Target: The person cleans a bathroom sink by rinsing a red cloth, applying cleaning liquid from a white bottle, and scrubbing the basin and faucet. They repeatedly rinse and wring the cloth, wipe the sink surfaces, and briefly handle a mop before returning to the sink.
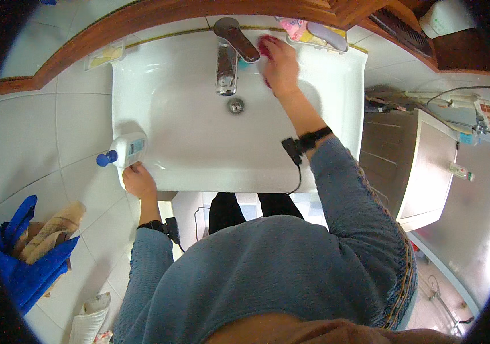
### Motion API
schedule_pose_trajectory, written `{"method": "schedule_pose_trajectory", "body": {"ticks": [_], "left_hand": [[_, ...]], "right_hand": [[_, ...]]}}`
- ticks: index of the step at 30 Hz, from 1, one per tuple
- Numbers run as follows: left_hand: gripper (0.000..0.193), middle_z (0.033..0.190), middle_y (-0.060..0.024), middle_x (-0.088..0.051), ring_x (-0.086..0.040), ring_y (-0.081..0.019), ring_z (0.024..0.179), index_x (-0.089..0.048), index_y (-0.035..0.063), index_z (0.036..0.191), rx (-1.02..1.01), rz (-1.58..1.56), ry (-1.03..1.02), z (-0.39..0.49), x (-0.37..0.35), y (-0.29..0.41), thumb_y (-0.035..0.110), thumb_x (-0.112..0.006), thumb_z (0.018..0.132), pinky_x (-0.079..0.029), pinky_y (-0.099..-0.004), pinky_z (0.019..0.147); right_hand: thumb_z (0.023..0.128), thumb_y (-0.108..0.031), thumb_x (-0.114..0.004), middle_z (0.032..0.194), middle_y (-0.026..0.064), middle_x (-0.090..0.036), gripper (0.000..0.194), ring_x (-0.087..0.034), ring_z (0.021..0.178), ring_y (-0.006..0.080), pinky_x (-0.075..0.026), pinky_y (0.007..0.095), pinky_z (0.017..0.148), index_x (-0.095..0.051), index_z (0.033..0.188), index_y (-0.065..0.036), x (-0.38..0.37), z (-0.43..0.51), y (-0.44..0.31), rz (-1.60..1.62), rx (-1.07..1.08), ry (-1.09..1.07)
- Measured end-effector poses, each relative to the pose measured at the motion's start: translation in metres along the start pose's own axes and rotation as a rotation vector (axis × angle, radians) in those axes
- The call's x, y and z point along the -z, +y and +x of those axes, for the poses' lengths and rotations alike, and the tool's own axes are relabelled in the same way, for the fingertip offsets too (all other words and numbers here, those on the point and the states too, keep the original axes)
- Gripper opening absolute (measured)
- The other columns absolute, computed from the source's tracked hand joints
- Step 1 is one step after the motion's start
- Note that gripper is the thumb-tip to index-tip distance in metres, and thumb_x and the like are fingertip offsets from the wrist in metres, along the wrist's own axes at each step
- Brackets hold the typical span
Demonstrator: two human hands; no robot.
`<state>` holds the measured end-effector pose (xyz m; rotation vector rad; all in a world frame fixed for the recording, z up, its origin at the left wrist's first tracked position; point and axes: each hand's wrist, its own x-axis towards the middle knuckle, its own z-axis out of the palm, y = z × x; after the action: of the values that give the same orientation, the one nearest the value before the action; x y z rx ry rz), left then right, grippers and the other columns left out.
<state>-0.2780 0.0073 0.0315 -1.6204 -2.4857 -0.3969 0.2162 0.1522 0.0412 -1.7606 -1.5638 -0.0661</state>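
My right hand [282,71] is at the back of the white washbasin [210,150], just right of the chrome faucet [226,71]. It grips a dark red cloth [265,46], blurred and partly hidden by the fingers. At the basin's front left corner stands a white plastic bottle [129,148] with a blue cap and a label. My left hand [139,179] is against the lower side of this bottle with curled fingers; whether it grips the bottle or only rests beside it is unclear. Something teal shows behind the faucet lever.
A soap tray [320,45] with a lilac bar and a pink packet sits at the back right. Another small dish [106,55] is at the back left. A wooden frame [184,13] overhangs the rear edge. Blue and beige towels [38,253] hang at left; a cabinet [425,167] stands right.
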Motion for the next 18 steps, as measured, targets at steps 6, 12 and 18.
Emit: {"method": "schedule_pose_trajectory", "body": {"ticks": [6, 12, 18], "left_hand": [[0.035, 0.100, -0.0211, -0.070, -0.065, -0.0417, 0.096, -0.069, -0.0020, 0.104, -0.015, -0.011, -0.030, 0.004, -0.004, 0.000, 0.031, -0.063, 0.093, -0.050, -0.0544, 0.084], [0.036, 0.102, -0.0212, -0.070, -0.064, -0.0424, 0.098, -0.068, -0.0013, 0.106, -0.078, -0.018, 0.034, 0.000, -0.003, -0.004, 0.032, -0.063, 0.094, -0.050, -0.0547, 0.085], [0.035, 0.101, -0.0207, -0.070, -0.065, -0.0419, 0.097, -0.069, -0.0017, 0.103, -0.031, -0.006, -0.020, 0.002, -0.004, -0.001, 0.031, -0.062, 0.093, -0.050, -0.0542, 0.084]], "right_hand": [[0.089, -0.015, -0.059, 0.123, 0.0122, -0.063, 0.031, -0.067, 0.104, 0.0323, -0.059, 0.0472, 0.076, -0.069, 0.118, -0.016, -0.012, 0.040, 0.054, -0.476, 0.062, -0.455], [0.087, -0.009, -0.058, 0.132, 0.0126, -0.059, 0.039, -0.059, 0.113, 0.0377, -0.056, 0.0487, 0.090, -0.061, 0.126, -0.015, 0.095, 0.006, 0.184, -0.507, -0.083, 0.065], [0.093, -0.012, -0.053, 0.121, 0.0141, -0.064, 0.023, -0.060, 0.111, 0.0386, -0.053, 0.0487, 0.093, -0.063, 0.114, -0.012, 0.139, -0.018, 0.175, -0.699, -0.558, -0.155]]}}
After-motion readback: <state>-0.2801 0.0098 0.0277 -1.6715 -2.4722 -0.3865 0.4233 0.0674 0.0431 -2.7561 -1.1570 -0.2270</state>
